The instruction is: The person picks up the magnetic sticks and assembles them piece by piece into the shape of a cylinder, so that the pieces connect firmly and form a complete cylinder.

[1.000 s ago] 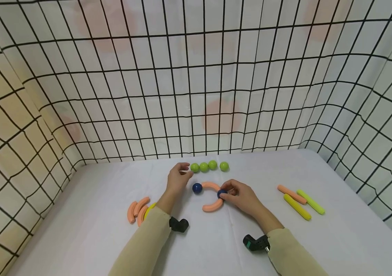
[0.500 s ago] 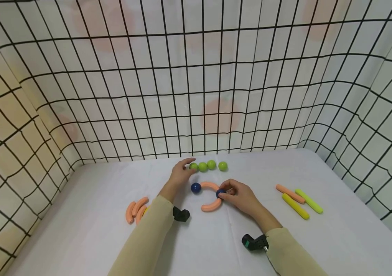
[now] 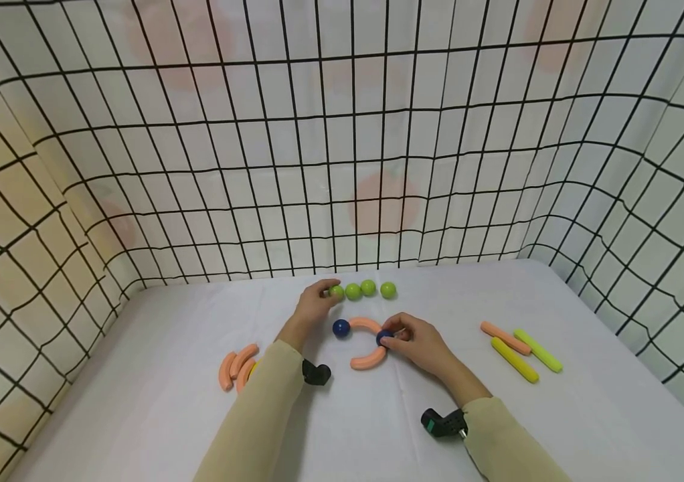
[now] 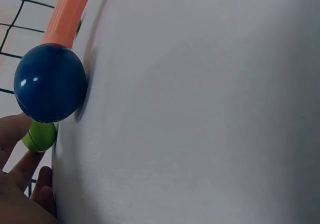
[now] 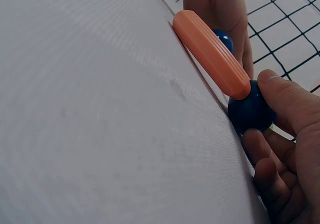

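Observation:
My left hand (image 3: 314, 304) reaches to the left end of a row of green balls and pinches the leftmost green ball (image 4: 41, 135) between thumb and fingers. My right hand (image 3: 419, 341) pinches a dark blue ball (image 5: 252, 111) on the table. Two curved orange sticks meet that ball: the far curved stick (image 3: 366, 323) runs left to a second blue ball (image 3: 341, 328), and the near curved stick (image 3: 369, 361) ends free. Together they form an arc that opens to the left. In the left wrist view, the second blue ball partly hides the green one.
Beyond the arc lie the other green balls (image 3: 369, 288). Several curved orange sticks (image 3: 236, 365) lie at the left, with a yellow piece mostly behind the left sleeve. At the right are straight orange, yellow (image 3: 515, 359) and lime sticks. Black-gridded white walls (image 3: 378, 134) surround the white table.
My left hand has moved forward and right, from beside the leftmost green ball to a grip on it. My right hand stays on its blue ball.

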Tool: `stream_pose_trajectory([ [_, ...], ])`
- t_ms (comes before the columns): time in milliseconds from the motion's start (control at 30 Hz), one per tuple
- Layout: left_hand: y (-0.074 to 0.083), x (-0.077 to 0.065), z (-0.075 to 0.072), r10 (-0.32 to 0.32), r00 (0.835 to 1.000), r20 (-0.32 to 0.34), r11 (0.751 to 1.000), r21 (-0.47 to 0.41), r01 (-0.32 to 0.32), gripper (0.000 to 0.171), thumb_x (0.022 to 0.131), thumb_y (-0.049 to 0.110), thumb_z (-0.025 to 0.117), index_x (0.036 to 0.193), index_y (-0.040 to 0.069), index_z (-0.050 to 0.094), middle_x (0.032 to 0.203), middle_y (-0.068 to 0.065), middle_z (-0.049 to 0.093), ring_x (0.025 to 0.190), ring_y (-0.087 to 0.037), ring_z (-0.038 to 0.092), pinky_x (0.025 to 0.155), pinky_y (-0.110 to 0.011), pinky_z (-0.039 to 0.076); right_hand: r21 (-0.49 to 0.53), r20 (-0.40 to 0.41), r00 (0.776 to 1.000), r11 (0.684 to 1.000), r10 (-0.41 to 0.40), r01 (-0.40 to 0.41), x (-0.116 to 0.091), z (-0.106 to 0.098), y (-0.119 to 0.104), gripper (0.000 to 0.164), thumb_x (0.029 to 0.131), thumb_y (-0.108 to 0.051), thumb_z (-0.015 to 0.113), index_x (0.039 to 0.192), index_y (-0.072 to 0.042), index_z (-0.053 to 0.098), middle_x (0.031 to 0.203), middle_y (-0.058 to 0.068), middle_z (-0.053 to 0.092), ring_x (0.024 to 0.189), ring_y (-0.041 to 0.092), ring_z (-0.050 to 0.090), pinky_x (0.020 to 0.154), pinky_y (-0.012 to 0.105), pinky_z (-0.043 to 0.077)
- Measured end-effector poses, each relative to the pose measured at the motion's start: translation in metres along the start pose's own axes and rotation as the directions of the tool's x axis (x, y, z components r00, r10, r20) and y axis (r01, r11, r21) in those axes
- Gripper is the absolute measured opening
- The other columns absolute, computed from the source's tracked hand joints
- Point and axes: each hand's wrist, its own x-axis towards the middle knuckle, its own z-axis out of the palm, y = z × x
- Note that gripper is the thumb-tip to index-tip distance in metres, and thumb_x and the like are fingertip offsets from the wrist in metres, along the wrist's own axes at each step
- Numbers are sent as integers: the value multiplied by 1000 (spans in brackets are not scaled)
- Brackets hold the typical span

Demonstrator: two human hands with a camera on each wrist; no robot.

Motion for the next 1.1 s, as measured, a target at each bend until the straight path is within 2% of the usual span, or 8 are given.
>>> stream_pose_trajectory([
  [133, -1, -1, -1, 16, 1000, -18, 1000, 1, -16, 41, 93, 8, 66, 134, 11, 61, 134, -14, 60, 121, -29, 56, 107, -42, 46, -3, 0, 1000, 1000, -5, 5, 0, 0, 0, 23, 89, -33, 76, 108, -23, 68, 101, -4, 70, 80, 14, 56, 73, 30, 43],
  [300, -2, -1, 0, 9, 999, -37, 1000, 7, -8, 40, 91, 4, 66, 130, 10, 63, 127, -14, 63, 118, -28, 57, 108, -42, 45, -5, -1, 1000, 1000, -10, 10, 0, 0, 0, 23, 89, -33, 76, 109, -24, 68, 101, -4, 69, 80, 14, 55, 72, 29, 42],
  [567, -5, -1, 0, -23, 999, -41, 1000, -6, 22, 39, 91, 8, 69, 130, 11, 63, 132, -14, 62, 123, -27, 56, 110, -42, 44, 13, 24, 1000, 1000, -14, 14, -1, -3, -1, 25, 90, -31, 75, 111, -23, 66, 108, -2, 70, 82, 14, 57, 73, 29, 44],
  [833, -4, -6, 0, -55, 997, -47, 998, -34, 53, 39, 94, 15, 68, 132, 13, 62, 136, -16, 61, 125, -29, 56, 105, -44, 48, 47, 99, 994, 998, -39, 34, -2, -9, 1, 27, 90, -28, 75, 116, -25, 67, 117, 2, 68, 87, 17, 54, 70, 27, 44],
  [1100, -3, -18, -1, -97, 991, -94, 986, -145, 83, 38, 94, 18, 69, 130, 10, 64, 134, -18, 61, 122, -31, 58, 94, -40, 53, 64, 115, 990, 995, -77, 70, -3, -11, 2, 29, 89, -28, 76, 117, -26, 68, 118, 2, 67, 85, 17, 54, 70, 27, 44],
])
